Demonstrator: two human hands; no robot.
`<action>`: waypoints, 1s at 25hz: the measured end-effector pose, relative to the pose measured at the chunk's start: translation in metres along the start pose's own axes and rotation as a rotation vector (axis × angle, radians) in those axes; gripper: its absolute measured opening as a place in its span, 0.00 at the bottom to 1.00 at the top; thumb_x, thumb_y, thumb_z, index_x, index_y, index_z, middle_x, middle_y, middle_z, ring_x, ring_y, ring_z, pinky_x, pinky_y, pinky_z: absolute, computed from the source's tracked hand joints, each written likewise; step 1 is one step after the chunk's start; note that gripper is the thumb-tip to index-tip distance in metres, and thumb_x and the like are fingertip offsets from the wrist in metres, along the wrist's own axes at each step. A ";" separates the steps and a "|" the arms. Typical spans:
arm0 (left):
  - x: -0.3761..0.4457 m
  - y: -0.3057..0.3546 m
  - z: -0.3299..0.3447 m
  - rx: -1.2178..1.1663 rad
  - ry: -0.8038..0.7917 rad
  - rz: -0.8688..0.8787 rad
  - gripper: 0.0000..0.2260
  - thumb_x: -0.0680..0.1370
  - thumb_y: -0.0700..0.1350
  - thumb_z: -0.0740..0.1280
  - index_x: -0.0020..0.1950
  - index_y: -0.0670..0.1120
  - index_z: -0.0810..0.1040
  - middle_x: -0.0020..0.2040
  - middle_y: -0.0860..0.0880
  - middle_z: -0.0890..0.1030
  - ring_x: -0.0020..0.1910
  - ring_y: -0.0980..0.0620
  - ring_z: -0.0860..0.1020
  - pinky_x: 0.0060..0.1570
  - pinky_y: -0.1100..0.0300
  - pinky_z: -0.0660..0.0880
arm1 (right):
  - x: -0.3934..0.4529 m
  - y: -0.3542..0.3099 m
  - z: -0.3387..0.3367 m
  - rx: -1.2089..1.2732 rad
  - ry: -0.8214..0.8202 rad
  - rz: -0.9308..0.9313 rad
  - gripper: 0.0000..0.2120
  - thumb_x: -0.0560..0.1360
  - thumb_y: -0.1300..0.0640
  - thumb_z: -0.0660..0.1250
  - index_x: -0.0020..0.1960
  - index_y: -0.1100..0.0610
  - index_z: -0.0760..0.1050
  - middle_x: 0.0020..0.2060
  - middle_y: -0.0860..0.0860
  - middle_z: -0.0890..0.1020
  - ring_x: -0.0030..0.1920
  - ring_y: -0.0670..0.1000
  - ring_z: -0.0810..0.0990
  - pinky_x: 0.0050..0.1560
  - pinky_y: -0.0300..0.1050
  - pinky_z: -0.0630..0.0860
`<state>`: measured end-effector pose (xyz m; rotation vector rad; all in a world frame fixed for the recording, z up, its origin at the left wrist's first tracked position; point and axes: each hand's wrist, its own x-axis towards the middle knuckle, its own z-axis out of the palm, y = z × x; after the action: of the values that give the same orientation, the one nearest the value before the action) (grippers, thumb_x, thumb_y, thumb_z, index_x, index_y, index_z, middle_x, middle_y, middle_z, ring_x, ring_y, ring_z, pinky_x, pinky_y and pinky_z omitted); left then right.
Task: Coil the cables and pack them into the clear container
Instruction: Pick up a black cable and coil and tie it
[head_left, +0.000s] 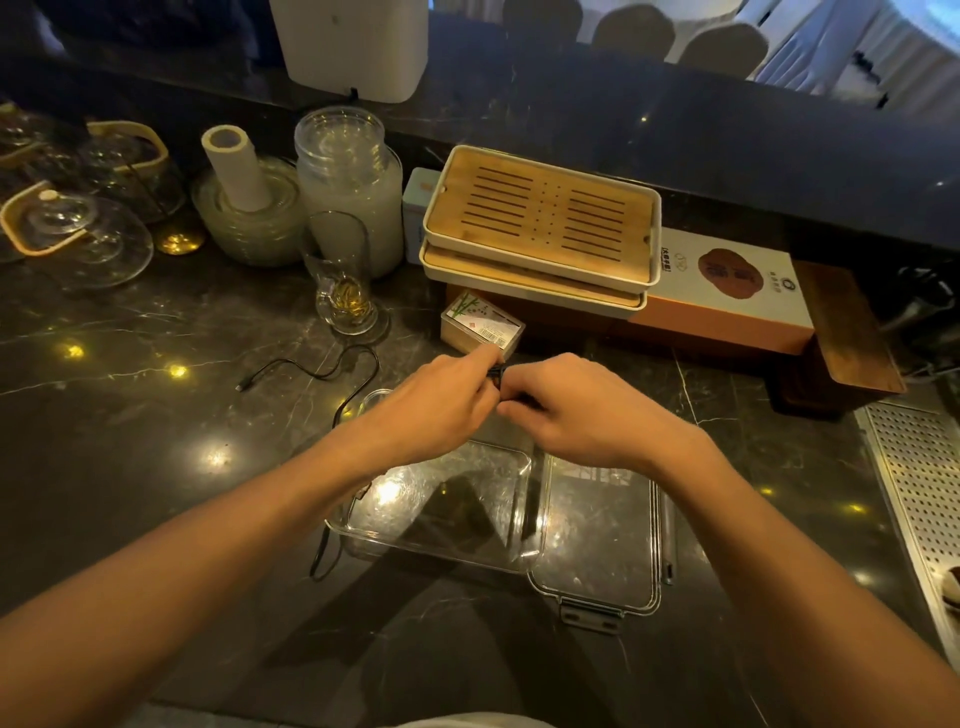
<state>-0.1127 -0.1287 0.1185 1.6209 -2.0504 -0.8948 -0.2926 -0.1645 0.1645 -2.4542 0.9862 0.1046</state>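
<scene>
A thin black cable (332, 370) snakes over the dark marble counter, its plug end lying free at the left, and another loop of it shows beside the container's left edge. My left hand (441, 400) and my right hand (587, 410) meet above the far end of the clear container (441, 540). Both pinch a small black piece of the cable between their fingertips. The container stands open and nothing shows inside it. Its clear lid (602, 545) lies flat to its right, latch toward me.
Behind my hands are a small clear box (480, 327) with a label, a stack of bamboo tea trays (540, 223) on orange cartons, a glass cup (345, 280), jars and glass lids at the left. A perforated metal tray (919, 493) lies at the right.
</scene>
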 end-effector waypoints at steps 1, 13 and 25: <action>0.000 0.000 -0.001 -0.018 0.025 0.005 0.04 0.83 0.43 0.59 0.53 0.46 0.72 0.37 0.49 0.78 0.33 0.50 0.75 0.31 0.56 0.67 | 0.002 0.002 -0.004 0.056 0.018 -0.001 0.06 0.83 0.52 0.66 0.50 0.53 0.79 0.40 0.47 0.80 0.39 0.46 0.79 0.41 0.46 0.77; -0.002 0.007 -0.014 -0.431 -0.178 0.061 0.09 0.84 0.37 0.60 0.59 0.39 0.78 0.39 0.44 0.79 0.35 0.56 0.73 0.39 0.58 0.71 | 0.029 0.034 -0.038 0.357 0.078 -0.044 0.14 0.73 0.49 0.77 0.44 0.60 0.81 0.39 0.54 0.83 0.39 0.45 0.80 0.40 0.38 0.77; 0.004 -0.005 0.006 -1.007 0.111 -0.344 0.04 0.84 0.38 0.61 0.57 0.39 0.72 0.30 0.49 0.76 0.25 0.59 0.69 0.34 0.60 0.64 | 0.014 0.006 0.061 0.956 0.281 0.411 0.14 0.85 0.55 0.60 0.46 0.59 0.78 0.28 0.47 0.72 0.25 0.43 0.65 0.26 0.37 0.62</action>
<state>-0.1142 -0.1318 0.1105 1.3549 -0.9251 -1.5602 -0.2795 -0.1485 0.1052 -1.3998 1.2618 -0.4796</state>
